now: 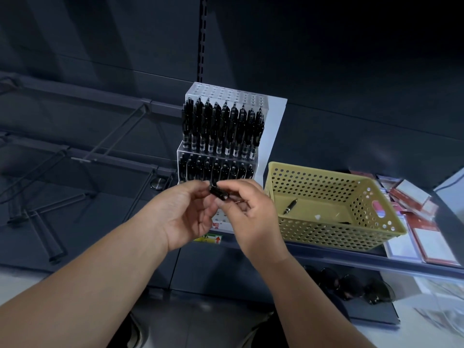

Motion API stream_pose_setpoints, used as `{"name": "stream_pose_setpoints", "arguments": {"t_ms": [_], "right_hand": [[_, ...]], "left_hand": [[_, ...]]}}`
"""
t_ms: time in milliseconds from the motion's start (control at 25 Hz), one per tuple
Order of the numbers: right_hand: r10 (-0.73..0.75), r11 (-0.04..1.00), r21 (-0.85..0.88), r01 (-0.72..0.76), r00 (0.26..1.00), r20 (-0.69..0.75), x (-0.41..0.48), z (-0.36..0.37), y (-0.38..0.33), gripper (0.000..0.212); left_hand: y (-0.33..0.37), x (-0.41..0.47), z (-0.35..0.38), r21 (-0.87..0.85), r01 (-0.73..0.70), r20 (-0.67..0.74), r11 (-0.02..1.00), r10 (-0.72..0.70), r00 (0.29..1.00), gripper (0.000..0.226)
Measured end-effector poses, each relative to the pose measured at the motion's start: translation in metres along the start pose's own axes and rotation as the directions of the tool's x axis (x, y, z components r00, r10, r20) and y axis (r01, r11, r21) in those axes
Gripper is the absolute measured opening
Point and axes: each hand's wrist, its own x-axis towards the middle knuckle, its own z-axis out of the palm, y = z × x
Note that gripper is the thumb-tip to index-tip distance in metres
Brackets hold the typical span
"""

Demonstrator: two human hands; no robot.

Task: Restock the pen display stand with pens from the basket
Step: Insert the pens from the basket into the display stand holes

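Two hands hold one black pen in front of the pen display stand.

Nearest, both bare forearms are cut off by the lower edge; above them the left hand and right hand meet with curled fingers, each pinching an end of a short black pen. Fingertips hide most of its barrel, so tip and cap cannot be told apart. The hands also cover the lowest tier of the clear pen display stand, whose two upper tiers are packed with upright black stocked pens. Just right of it on the same shelf sits a yellow perforated basket holding one loose pen and a small white scrap. Far right, red and white packets are blurred and unreadable.
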Motion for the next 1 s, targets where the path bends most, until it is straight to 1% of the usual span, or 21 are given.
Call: {"name": "stream_pose_setpoints", "arguments": {"t_ms": [120, 200, 280, 320, 360, 400, 440, 480, 520, 560, 600, 640, 680, 760, 880, 1000], "right_hand": [[-0.078, 0.994, -0.073, 0.076, 0.997, -0.026, 0.001, -0.001, 0.002, 0.020], [-0.071, 0.989, -0.130, 0.064, 0.996, -0.048, 0.005, -0.005, 0.002, 0.014], [-0.015, 0.986, -0.168, -0.004, 0.994, -0.110, 0.011, -0.014, 0.001, 0.006], [0.019, 0.983, -0.175, -0.045, 0.989, -0.148, 0.014, -0.020, 0.001, 0.004], [0.055, 0.979, -0.185, -0.089, 0.982, -0.180, 0.018, -0.026, 0.000, 0.004], [0.090, 0.970, -0.204, -0.133, 0.975, -0.205, 0.021, -0.031, 0.001, 0.008], [0.117, 0.960, -0.226, -0.168, 0.968, -0.223, 0.025, -0.035, 0.002, 0.012], [0.131, 0.952, -0.241, -0.189, 0.963, -0.236, 0.028, -0.038, 0.005, 0.012], [0.133, 0.947, -0.253, -0.198, 0.959, -0.250, 0.031, -0.039, 0.009, 0.008], [0.133, 0.944, -0.261, -0.203, 0.956, -0.262, 0.035, -0.039, 0.012, 0.004], [0.138, 0.940, -0.266, -0.212, 0.953, -0.270, 0.038, -0.038, 0.015, 0.004], [0.146, 0.937, -0.271, -0.220, 0.952, -0.269, 0.041, -0.037, 0.018, 0.005], [0.150, 0.934, -0.280, -0.224, 0.953, -0.262, 0.043, -0.035, 0.021, 0.005], [0.158, 0.926, -0.301, -0.229, 0.957, -0.242, 0.048, -0.032, 0.024, 0.004], [0.198, 0.910, -0.324, -0.260, 0.957, -0.212, 0.053, -0.025, 0.031, 0.012], [0.204, 0.883, -0.387, -0.265, 0.960, -0.191, 0.055, -0.021, 0.040, 0.020]], "left_hand": [[-0.001, 0.002, 0.006, 0.037, 0.029, 0.051, 0.999, -0.031, 0.998, 0.018], [-0.003, 0.005, 0.009, 0.118, 0.021, 0.073, 0.993, -0.030, 0.997, 0.024], [-0.006, 0.012, 0.008, 0.268, -0.049, 0.035, 0.962, 0.041, 0.999, 0.027], [-0.007, 0.016, 0.006, 0.377, -0.117, 0.001, 0.919, 0.126, 0.992, 0.025], [-0.009, 0.021, 0.001, 0.515, -0.197, -0.013, 0.834, 0.238, 0.971, 0.021], [-0.010, 0.027, -0.005, 0.671, -0.272, 0.013, 0.689, 0.356, 0.934, 0.020], [-0.011, 0.032, -0.013, 0.811, -0.325, 0.081, 0.487, 0.456, 0.886, 0.023], [-0.013, 0.036, -0.021, 0.901, -0.346, 0.170, 0.262, 0.521, 0.837, 0.032], [-0.014, 0.041, -0.027, 0.936, -0.347, 0.262, 0.052, 0.555, 0.790, 0.040], [-0.015, 0.046, -0.032, 0.935, -0.333, 0.341, -0.120, 0.560, 0.755, 0.047], [-0.017, 0.050, -0.035, 0.918, -0.316, 0.396, -0.238, 0.545, 0.739, 0.052], [-0.019, 0.054, -0.038, 0.901, -0.301, 0.427, -0.313, 0.517, 0.741, 0.056], [-0.021, 0.057, -0.039, 0.886, -0.294, 0.448, -0.360, 0.493, 0.746, 0.059], [-0.023, 0.063, -0.039, 0.860, -0.287, 0.475, -0.421, 0.459, 0.751, 0.064], [-0.022, 0.071, -0.038, 0.842, -0.286, 0.487, -0.457, 0.418, 0.767, 0.066], [-0.022, 0.076, -0.039, 0.842, -0.264, 0.470, -0.470, 0.400, 0.787, 0.065]]}}
